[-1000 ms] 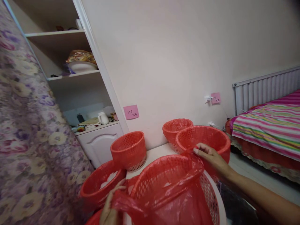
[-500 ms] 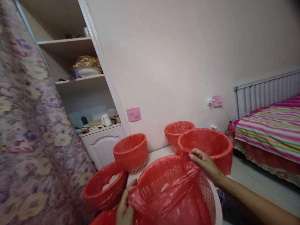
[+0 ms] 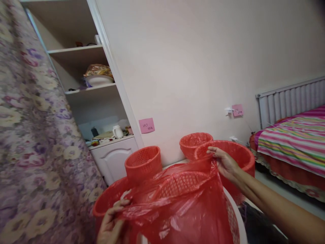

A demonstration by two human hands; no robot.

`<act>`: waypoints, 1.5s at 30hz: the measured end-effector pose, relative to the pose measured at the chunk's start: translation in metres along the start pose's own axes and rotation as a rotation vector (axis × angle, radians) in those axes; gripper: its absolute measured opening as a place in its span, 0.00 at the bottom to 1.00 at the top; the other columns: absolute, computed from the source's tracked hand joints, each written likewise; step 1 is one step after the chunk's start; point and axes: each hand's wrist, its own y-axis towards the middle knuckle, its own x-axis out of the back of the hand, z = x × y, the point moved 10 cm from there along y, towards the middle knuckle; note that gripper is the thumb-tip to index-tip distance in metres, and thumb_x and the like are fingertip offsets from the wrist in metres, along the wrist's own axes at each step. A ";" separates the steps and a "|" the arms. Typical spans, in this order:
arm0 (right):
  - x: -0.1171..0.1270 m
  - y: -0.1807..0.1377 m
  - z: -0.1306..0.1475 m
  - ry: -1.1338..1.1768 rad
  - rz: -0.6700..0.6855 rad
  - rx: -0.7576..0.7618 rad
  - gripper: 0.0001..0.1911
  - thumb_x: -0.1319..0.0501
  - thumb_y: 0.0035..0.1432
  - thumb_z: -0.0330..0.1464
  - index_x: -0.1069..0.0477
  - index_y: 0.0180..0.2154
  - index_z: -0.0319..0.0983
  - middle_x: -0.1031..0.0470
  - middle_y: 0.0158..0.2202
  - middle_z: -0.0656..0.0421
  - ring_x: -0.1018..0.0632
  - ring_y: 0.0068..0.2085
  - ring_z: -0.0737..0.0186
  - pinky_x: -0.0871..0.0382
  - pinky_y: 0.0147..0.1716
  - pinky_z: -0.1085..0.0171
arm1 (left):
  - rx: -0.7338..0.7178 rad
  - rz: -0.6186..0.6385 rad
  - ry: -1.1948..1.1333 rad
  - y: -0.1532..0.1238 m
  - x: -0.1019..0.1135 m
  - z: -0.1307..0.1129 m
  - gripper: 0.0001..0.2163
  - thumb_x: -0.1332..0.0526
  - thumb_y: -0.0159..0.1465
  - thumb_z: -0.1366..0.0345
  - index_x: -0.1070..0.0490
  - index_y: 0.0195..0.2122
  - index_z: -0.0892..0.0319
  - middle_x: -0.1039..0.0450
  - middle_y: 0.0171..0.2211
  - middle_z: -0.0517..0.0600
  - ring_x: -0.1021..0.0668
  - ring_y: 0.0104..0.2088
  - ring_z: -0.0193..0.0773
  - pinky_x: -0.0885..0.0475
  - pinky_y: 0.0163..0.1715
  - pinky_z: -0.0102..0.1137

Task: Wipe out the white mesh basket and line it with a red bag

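A thin red plastic bag (image 3: 182, 206) is stretched over the nearest red mesh basket (image 3: 179, 184), whose lattice shows through the film. My left hand (image 3: 111, 223) pinches the bag's edge at the lower left. My right hand (image 3: 224, 162) grips the bag's far edge, lifted up in front of a wide red basket (image 3: 243, 157). The bag hangs taut between both hands and hides most of the near basket.
More red baskets stand around: a small one (image 3: 143, 164), one at the back (image 3: 194, 142), one at lower left (image 3: 106, 200). They stand on a white table (image 3: 237, 213). A floral curtain (image 3: 30, 135) is left, a cupboard (image 3: 111, 159) behind, a striped bed (image 3: 291, 142) right.
Both hands have lifted the bag's edges upward, so the film now rises above the near basket's rim and covers it. The view has shifted slightly.
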 end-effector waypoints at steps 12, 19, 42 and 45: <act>-0.015 -0.018 0.029 -0.709 0.352 0.095 0.09 0.33 0.48 0.35 0.20 0.34 0.42 0.23 0.34 0.59 0.28 0.36 0.58 0.38 0.38 0.60 | -0.068 0.379 0.848 0.008 -0.015 -0.027 0.25 0.34 0.53 0.47 0.26 0.50 0.50 0.28 0.57 0.54 0.29 0.58 0.58 0.30 0.54 0.51; -0.026 -0.053 0.015 -1.223 0.610 0.208 0.21 0.30 0.37 0.26 0.19 0.38 0.45 0.23 0.35 0.57 0.28 0.39 0.51 0.43 0.39 0.58 | -0.337 0.404 1.164 0.011 -0.031 -0.054 0.23 0.30 0.47 0.56 0.23 0.46 0.48 0.18 0.45 0.50 0.19 0.47 0.54 0.24 0.44 0.38; -0.056 -0.048 -0.005 -0.450 0.342 -0.118 0.12 0.36 0.49 0.39 0.35 0.25 0.40 0.34 0.21 0.66 0.36 0.22 0.70 0.46 0.24 0.66 | 0.119 0.816 0.772 -0.035 -0.103 -0.007 0.23 0.32 0.49 0.67 0.24 0.49 0.52 0.20 0.45 0.52 0.21 0.47 0.51 0.29 0.52 0.44; -0.063 -0.053 -0.007 -0.423 0.375 -0.116 0.13 0.36 0.49 0.40 0.36 0.27 0.40 0.34 0.22 0.65 0.36 0.23 0.70 0.46 0.25 0.66 | 0.086 0.800 0.725 -0.036 -0.117 -0.008 0.06 0.37 0.55 0.63 0.22 0.28 0.57 0.22 0.32 0.51 0.21 0.36 0.45 0.25 0.42 0.39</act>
